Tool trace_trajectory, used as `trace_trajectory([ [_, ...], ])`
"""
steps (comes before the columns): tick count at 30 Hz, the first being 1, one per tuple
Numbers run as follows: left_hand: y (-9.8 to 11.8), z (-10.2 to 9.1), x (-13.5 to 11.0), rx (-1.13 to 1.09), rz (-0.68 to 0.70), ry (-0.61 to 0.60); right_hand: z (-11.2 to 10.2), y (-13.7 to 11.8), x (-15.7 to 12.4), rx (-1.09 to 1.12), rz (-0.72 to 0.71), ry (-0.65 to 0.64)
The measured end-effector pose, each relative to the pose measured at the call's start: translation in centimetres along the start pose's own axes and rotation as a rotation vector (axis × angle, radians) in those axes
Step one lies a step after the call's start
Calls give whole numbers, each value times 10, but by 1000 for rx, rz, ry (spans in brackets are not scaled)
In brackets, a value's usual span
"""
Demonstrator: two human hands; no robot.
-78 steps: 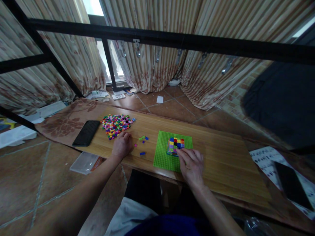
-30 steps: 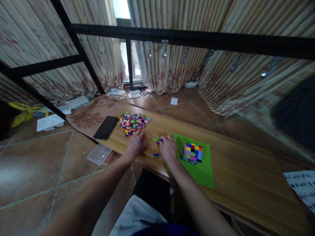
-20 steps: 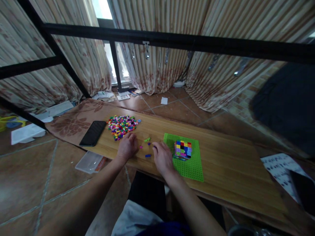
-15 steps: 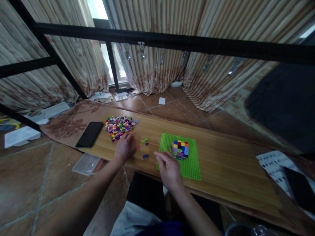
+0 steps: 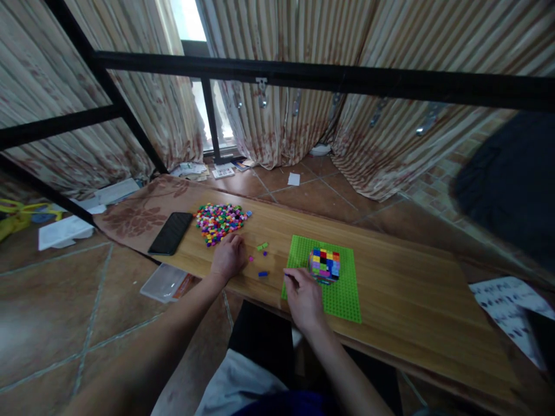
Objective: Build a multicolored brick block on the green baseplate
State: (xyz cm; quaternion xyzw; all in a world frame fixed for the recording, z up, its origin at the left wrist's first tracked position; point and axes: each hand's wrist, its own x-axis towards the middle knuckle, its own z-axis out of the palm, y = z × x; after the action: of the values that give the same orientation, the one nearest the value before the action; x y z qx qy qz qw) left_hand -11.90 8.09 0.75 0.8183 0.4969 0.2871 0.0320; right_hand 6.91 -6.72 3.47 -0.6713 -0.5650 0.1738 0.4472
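Note:
My left hand [image 5: 229, 255] rests on the wooden table with its fingers curled in, at the near edge of a pile of small coloured toy bricks [image 5: 222, 218]. Whatever it holds, if anything, is hidden. Thumb and forefinger of my right hand [image 5: 304, 297] are pinched together over the left edge of a green baseplate [image 5: 347, 300]; I cannot make out what is between them. Just beyond that hand, a block built of many-coloured bricks [image 5: 324, 266] stands on the plate. Between the hands lie loose light green bricks [image 5: 262, 246], a purple brick [image 5: 265, 253], a pink brick [image 5: 251, 259] and a blue brick [image 5: 262, 274].
A black phone [image 5: 170, 233] lies left of the pile, by a brown patterned cloth [image 5: 143, 211]. Below the table's left front edge is a clear plastic box [image 5: 161, 283]. A printed sheet [image 5: 509, 309] lies at the right. Black metal bars [image 5: 303, 74] cross behind the table.
The view has shifted a little, so everything appears further right. My right thumb and forefinger have drawn closer into a pinch. My left hand stays curled by the pile.

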Motion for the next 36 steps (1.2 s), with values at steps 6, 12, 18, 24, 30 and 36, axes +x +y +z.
trace_trajectory([
  [6, 1, 1, -1, -16, 0, 1, 35, 5, 35, -309, -131, -98],
  [12, 1, 2, -1, -29, -22, -17, 47, 2, 63, -400, -184, -177],
  [18, 1, 2, -1, -37, -31, -21, 59, 6, 97, -353, -288, -297],
  [24, 0, 4, -2, -30, -24, -24, 56, 11, 106, -348, -332, -382],
  [30, -1, 5, -2, -43, -39, -24, 49, 14, 101, -383, -269, -354],
  [36, -2, 5, -3, -58, -29, -28, 44, 18, 95, -375, -259, -356],
])
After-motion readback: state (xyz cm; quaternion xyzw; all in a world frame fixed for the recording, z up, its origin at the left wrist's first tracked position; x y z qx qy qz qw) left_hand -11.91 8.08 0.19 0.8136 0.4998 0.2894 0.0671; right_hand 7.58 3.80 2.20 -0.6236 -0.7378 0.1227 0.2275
